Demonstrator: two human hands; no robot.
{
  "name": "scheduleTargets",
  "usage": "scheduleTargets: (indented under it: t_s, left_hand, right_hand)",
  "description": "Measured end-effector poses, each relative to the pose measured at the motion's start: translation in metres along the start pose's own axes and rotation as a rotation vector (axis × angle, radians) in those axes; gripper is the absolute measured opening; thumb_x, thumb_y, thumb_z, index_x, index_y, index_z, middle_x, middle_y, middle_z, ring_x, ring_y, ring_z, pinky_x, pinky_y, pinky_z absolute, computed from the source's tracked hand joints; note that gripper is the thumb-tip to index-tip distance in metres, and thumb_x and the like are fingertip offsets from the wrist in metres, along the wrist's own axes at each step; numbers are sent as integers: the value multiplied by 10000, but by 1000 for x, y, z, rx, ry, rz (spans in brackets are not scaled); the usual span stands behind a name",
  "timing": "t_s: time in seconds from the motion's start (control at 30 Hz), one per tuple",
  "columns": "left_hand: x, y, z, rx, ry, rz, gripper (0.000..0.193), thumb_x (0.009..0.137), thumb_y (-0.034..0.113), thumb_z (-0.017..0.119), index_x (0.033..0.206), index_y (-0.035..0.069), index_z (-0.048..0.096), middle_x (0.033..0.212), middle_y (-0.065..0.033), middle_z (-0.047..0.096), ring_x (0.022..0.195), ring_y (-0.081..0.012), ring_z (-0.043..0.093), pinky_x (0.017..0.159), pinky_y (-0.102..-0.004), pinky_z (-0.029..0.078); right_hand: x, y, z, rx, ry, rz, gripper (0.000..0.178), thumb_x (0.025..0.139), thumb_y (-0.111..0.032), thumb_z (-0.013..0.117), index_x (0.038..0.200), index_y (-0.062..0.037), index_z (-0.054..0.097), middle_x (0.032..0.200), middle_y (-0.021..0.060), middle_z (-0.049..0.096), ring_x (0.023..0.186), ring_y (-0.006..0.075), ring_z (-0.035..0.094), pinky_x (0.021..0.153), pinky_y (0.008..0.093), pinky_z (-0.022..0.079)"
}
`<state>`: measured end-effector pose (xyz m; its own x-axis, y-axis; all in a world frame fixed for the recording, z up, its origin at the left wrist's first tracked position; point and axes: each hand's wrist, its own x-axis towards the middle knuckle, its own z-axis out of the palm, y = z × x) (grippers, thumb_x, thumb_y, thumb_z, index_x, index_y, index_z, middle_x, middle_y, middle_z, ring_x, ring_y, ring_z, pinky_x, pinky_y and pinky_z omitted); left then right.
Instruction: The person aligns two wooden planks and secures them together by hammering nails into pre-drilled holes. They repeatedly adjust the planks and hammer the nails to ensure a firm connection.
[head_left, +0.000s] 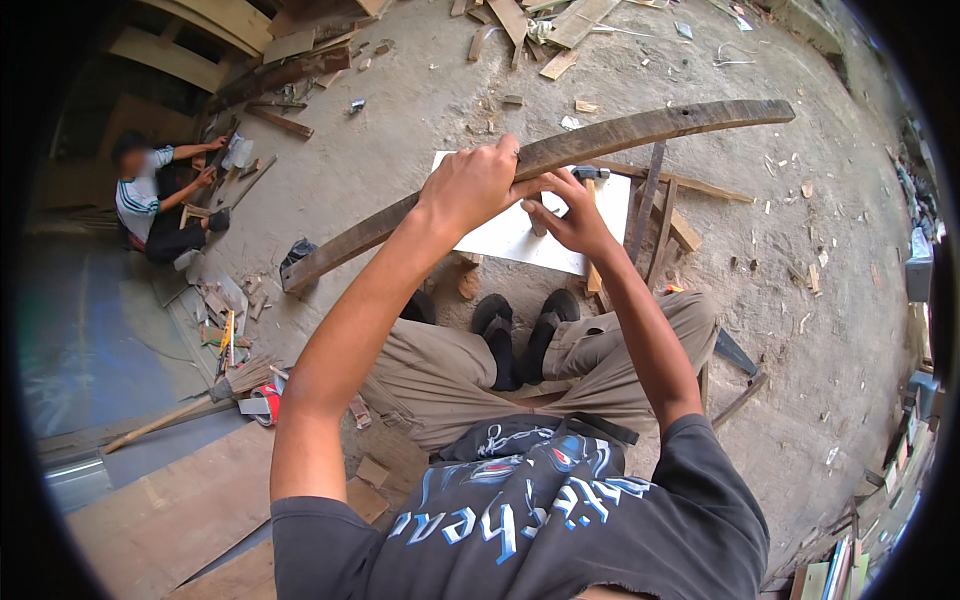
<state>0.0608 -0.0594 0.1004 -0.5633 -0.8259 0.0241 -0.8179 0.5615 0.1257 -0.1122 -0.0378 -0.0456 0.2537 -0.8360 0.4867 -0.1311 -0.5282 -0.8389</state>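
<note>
A long, dark, slightly warped wooden plank point(655, 124) is held up crosswise in front of me, tilted with its right end farther away. My left hand point(472, 183) is wrapped around its middle. Close beside it, my right hand point(572, 212) has its fingertips at the plank's near edge, with thumb and fingers apart. A small wooden piece point(538, 216) shows below the right thumb; whether the hand touches it is unclear. Underneath lies a white board point(490, 238), partly covered by my hands and the plank. A hammer point(592, 173) rests on that board.
Wooden strips point(665, 225) lie right of the board. A handsaw point(735, 352) is by my right knee. At left, a person point(150, 195) sits handling wood. A broom point(245, 378) and a red tape roll point(265, 404) lie near my left elbow. Scrap wood point(560, 35) litters the far ground.
</note>
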Motion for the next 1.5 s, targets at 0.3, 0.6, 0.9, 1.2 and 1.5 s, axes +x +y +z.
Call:
scheduleTargets:
  t_s: [0.3, 0.6, 0.9, 1.2, 1.5]
  left_hand:
    - [-14, 11, -1, 12, 31, -7, 674, 887, 637, 589, 945, -34, 567, 709, -221, 685, 740, -385, 728, 605, -431, 594]
    - [-15, 14, -1, 8, 33, 16, 668, 892, 629, 590, 944, -37, 572, 723, -220, 694, 743, -372, 731, 619, -419, 598]
    - [-13, 25, -4, 1, -4, 4, 643, 889, 604, 613, 949, -35, 576, 747, -219, 697, 773, -377, 729, 633, -434, 596]
    - [-12, 29, -4, -30, 34, -38, 507, 875, 470, 705, 977, -5, 557, 767, -189, 710, 798, -369, 728, 696, -455, 592]
    - [-13, 19, -16, -76, -42, -59, 453, 869, 401, 731, 999, 2, 562, 877, -208, 715, 901, -376, 709, 801, -467, 569]
  right_hand:
    - [-115, 53, 25, -740, 154, 654, 459, 868, -200, 691, 1139, 111, 490, 1040, 307, 575, 959, 447, 605, 856, 495, 504]
    - [-135, 16, -6, -80, 465, 949, 355, 992, -332, 600, 939, 10, 524, 678, 76, 568, 538, 192, 561, 497, 341, 453]
    - [-61, -134, -13, 66, 794, 236, 123, 978, -89, 624, 1033, -45, 523, 827, 26, 597, 571, 47, 513, 481, 213, 411]
    - [35, -121, -44, -376, 364, 266, 211, 882, -151, 728, 983, 6, 629, 875, 179, 712, 793, 295, 716, 711, 387, 532]
    - [50, -113, -54, -430, 205, 239, 243, 870, -210, 769, 930, -19, 630, 776, 125, 677, 703, 213, 660, 669, 361, 511]
